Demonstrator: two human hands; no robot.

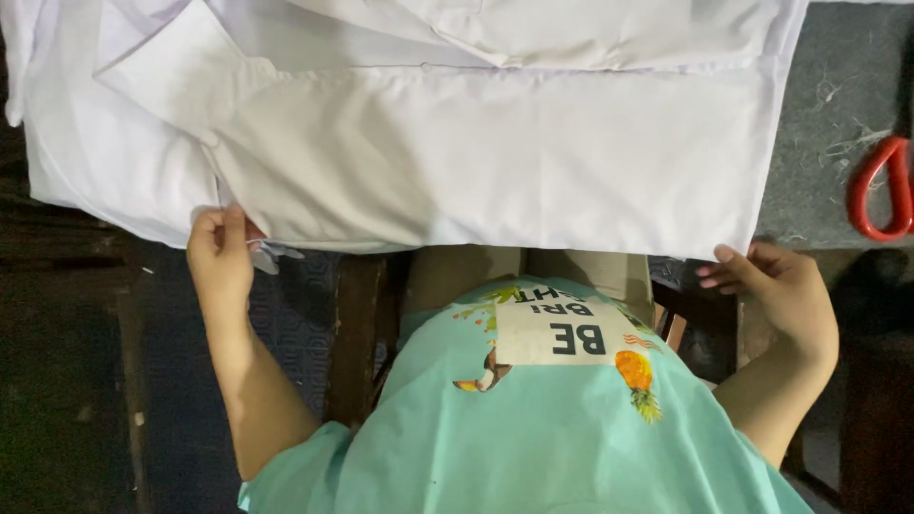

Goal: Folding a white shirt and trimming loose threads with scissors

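Note:
A white shirt (pixel 476 143) lies spread across the work surface, its near edge hanging over toward me. My left hand (pixel 221 252) pinches the lower left corner of the fabric between thumb and fingers. At the lower right corner, my right hand (pixel 776 286) has its fingers curled under the cloth's edge, gripping it. Folded layers of the same white fabric bunch at the top and left.
A grey felt-like table top (pixel 838 114) shows at the right, with loose threads on it. Red-handled scissors (pixel 881 190) lie at the right edge. My turquoise printed T-shirt (pixel 533 428) fills the bottom middle. Dark floor and wooden furniture lie at the left.

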